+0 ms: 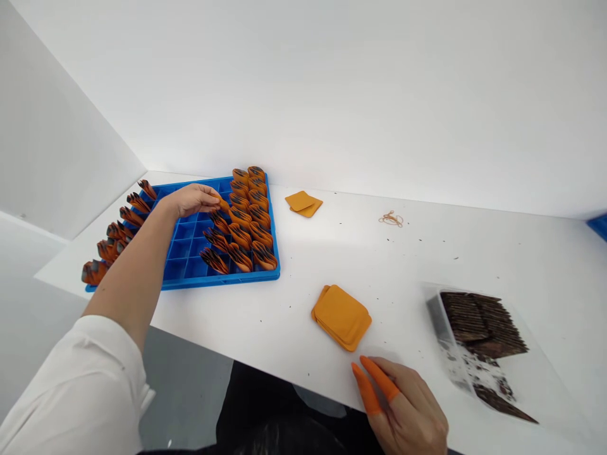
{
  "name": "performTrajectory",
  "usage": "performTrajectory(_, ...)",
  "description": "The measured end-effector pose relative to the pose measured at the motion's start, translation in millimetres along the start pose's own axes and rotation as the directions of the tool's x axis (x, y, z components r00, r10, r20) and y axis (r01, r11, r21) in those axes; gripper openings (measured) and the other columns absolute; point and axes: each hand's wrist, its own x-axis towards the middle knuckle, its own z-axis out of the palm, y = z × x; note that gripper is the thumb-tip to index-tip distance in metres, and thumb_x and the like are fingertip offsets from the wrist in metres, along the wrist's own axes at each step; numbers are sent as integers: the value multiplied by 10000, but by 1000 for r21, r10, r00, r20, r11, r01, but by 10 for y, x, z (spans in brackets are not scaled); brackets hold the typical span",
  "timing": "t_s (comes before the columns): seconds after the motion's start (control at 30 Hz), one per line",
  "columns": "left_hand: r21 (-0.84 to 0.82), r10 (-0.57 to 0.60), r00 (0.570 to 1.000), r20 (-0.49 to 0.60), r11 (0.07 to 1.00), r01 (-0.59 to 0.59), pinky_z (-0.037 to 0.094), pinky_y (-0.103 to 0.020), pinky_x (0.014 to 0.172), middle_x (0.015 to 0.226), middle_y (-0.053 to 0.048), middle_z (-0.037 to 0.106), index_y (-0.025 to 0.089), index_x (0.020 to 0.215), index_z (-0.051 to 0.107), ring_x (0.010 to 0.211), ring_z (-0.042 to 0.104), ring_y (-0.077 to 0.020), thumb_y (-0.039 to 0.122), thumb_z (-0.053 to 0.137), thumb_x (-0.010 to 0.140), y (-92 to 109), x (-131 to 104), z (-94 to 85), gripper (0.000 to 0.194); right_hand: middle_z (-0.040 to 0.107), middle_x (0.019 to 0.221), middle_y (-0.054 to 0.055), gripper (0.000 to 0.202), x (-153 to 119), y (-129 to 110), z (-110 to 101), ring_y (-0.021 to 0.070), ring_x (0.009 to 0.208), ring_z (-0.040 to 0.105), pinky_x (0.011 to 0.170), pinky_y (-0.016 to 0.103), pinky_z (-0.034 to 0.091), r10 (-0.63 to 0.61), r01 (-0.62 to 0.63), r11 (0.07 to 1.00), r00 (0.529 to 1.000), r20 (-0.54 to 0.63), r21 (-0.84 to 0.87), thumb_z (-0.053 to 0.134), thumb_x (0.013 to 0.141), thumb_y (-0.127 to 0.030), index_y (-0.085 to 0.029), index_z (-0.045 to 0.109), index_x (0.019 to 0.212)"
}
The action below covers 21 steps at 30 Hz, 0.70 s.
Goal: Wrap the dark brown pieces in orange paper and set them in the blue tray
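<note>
Reaching far left, my left hand (198, 198) pinches a folded orange piece (221, 203) over the blue compartment tray (244, 278). Orange bundles (239, 235) with dark layers between their folds stand upright in several compartments to its right. My right hand (403, 404) is near the table's front edge, with orange finger covers on two fingers. Those fingers are stretched out and slightly apart, with nothing between them. Just beyond their tips lies a stack of orange rounded-corner pieces (342, 316), apart from the hand.
More bundles (118, 230) line the tray's left side, partly behind my forearm. Two loose orange pieces (303, 203) and some tan rubber bands (391, 218) lie farther back. A clear plastic box (439, 316) at right holds thin dark brown sheets (478, 319). Dark crumbs dot the white table (303, 265).
</note>
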Motion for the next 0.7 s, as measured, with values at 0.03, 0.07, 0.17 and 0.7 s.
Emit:
performTrajectory(0.03, -8, -13, 1000, 3, 1000, 13, 615, -376, 880, 887, -64, 785, 214, 770, 754, 932, 740, -246, 354, 983, 485, -24, 8, 3, 392, 759, 970, 101, 135, -1, 2, 0, 191, 855, 690, 773, 346, 573, -3, 3, 1000, 1000, 2, -2, 776, 959, -116, -133, 745, 1089)
performTrajectory(0.07, 2, -20, 1000, 3, 1000, 20, 605, -364, 851, 864, -55, 776, 215, 762, 752, 893, 728, -235, 352, 976, 482, -43, 14, 10, 384, 758, 968, 102, 134, -1, 3, 0, 191, 854, 688, 774, 348, 572, -8, 8, 1000, 1000, 3, -3, 777, 958, -115, -130, 744, 1087)
performTrajectory(0.17, 93, -14, 1000, -9, 996, 15, 555, -331, 757, 797, -28, 748, 219, 747, 759, 788, 673, -204, 363, 936, 495, -60, 16, 45, 341, 758, 966, 103, 134, -3, 2, 3, 189, 859, 686, 779, 346, 568, -11, 11, 1000, 1000, 5, 0, 777, 955, -102, -125, 743, 1083)
performTrajectory(0.7, 559, 697, 674, -245, 669, -489, 585, -396, 806, 921, -6, 738, 274, 878, 744, 842, 677, -216, 555, 698, 906, 289, -2225, 1160, 286, 771, 868, 59, 136, 34, -169, -37, 190, 769, 690, 702, 333, 579, 148, -149, 986, 989, 11, 81, 754, 956, -155, -211, 807, 1069)
